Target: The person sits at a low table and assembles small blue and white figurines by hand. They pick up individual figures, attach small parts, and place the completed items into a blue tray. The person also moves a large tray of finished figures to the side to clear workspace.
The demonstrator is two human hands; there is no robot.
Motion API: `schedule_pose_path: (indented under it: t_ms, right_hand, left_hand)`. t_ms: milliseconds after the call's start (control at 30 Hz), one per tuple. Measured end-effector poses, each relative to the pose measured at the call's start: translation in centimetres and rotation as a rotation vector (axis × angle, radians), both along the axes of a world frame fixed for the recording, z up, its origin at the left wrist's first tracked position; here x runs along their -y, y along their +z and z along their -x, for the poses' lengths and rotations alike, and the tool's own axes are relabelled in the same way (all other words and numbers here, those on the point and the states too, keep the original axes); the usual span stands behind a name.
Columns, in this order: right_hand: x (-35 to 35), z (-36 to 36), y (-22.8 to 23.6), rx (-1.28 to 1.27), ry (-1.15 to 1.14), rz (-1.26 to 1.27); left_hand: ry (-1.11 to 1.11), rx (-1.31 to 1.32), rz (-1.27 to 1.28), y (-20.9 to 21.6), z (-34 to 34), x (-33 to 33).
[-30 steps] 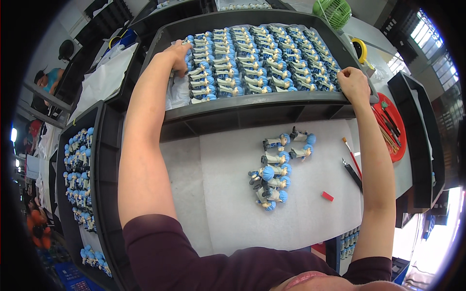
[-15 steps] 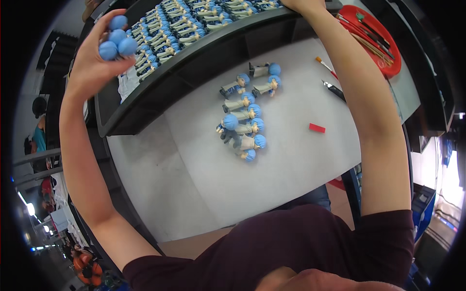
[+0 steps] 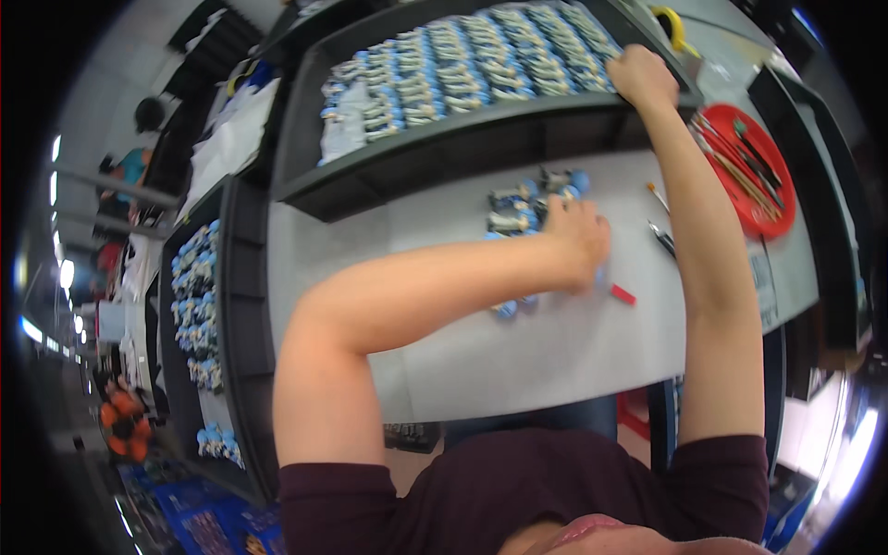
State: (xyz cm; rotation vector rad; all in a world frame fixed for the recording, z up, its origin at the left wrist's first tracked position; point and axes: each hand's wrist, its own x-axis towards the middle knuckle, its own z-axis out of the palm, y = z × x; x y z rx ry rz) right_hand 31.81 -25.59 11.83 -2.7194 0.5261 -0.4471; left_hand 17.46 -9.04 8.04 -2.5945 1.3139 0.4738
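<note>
My left hand [image 3: 578,242] reaches across the table, bent over small blue-haired figurines [image 3: 507,224] that lie in a loose cluster. Its fingers are curled and blurred by motion, and what lies under them is hidden. At the far right, my right hand [image 3: 645,76] is closed on the end of a dark tray [image 3: 481,131]. Rows of the same kind of figurine [image 3: 453,79] fill most of that tray, on a white lining [image 3: 344,125] that shows bare at its left end.
A red rectangular piece [image 3: 623,294] and a dark craft knife [image 3: 662,239] lie right of the cluster. A round red tray [image 3: 772,222] holds brushes and sticks. Another dark tray [image 3: 245,314] of figurines stands at the left. Yellow tape [image 3: 673,30] lies behind.
My left hand has come from the tray's left end, where it held several blue-headed pieces, across to the cluster. They no longer show in it. The view has shifted; my right hand stays at the tray.
</note>
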Motion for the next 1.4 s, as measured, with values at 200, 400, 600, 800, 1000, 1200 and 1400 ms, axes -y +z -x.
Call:
schedule_pose_path:
  t_ms: [200,400,600,800,1000,1200,1400]
  right_hand:
    - [0.5,0.2,-0.3,-0.004,-0.049,0.034]
    - [0.0,0.3,-0.2,0.04,-0.002,0.036]
    - [0.4,-0.2,-0.4,0.041,-0.043,0.025]
    - [0.2,0.1,-0.5,0.037,-0.041,0.046]
    - [0.7,-0.2,-0.7,0.033,-0.036,0.05]
    - [0.5,-0.3,-0.6,0.056,-0.007,0.069]
    - [0.9,-0.5,-0.9,0.038,-0.016,0.067]
  left_hand:
    - [-0.162,-0.045,0.244,6.3,-2.0,-3.9]
    - [0.309,0.387,0.718,10.9,-19.0,-17.6]
    - [0.519,0.584,-0.145,3.0,-27.6,-29.1]
    - [0.515,0.514,-0.195,1.8,-28.6,-29.0]
    - [0.588,0.493,-0.084,0.7,-28.9,-28.6]
    - [0.605,0.381,0.346,4.0,-31.6,-29.7]
    - [0.785,0.567,0.413,3.3,-35.4,-28.6]
